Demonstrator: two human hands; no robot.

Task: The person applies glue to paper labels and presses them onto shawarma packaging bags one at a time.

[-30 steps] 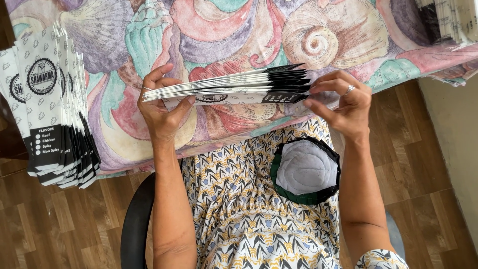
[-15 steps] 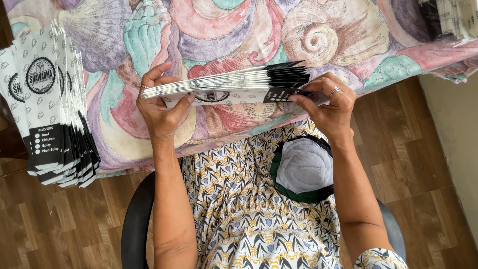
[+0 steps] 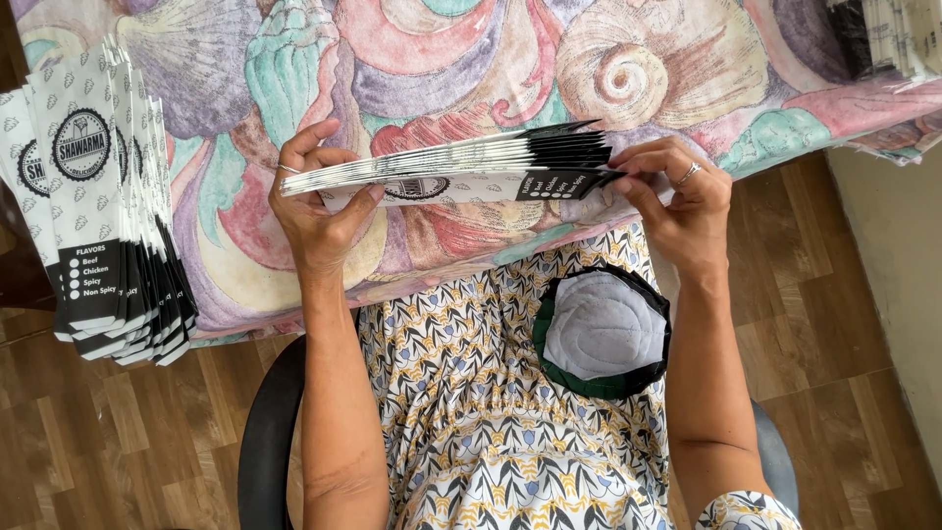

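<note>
Above the near edge of the table [image 3: 785, 128], which is covered by a cloth printed with pastel seashells, a stack of flat white and black paper sleeves [image 3: 461, 167] is held level between both hands, its long side running left to right and its edges fanned slightly toward the viewer. The left hand [image 3: 319, 211] grips the white end of the stack, thumb pressed against the lowest sleeve from the near side and fingers curled over the far side, clamped on the paper; the wrist is bent back and the forearm rises straight up from the lap. The right hand [image 3: 682, 201] closes on the black-tipped end, fingertips pinching the ends of the sleeves from above and the thumb tucked under them; a ring shows on one finger, and the forearm runs down along the right side of the body. At the left edge of the table a second pile of printed sleeves [image 3: 98, 206] lies fanned out, hanging over the edge, well apart from the hands. More sleeves [image 3: 898, 39] sit at the far right corner. On the person's lap, over a patterned dress, rests a grey cap with a green rim [image 3: 603, 329], just below the right wrist.
</note>
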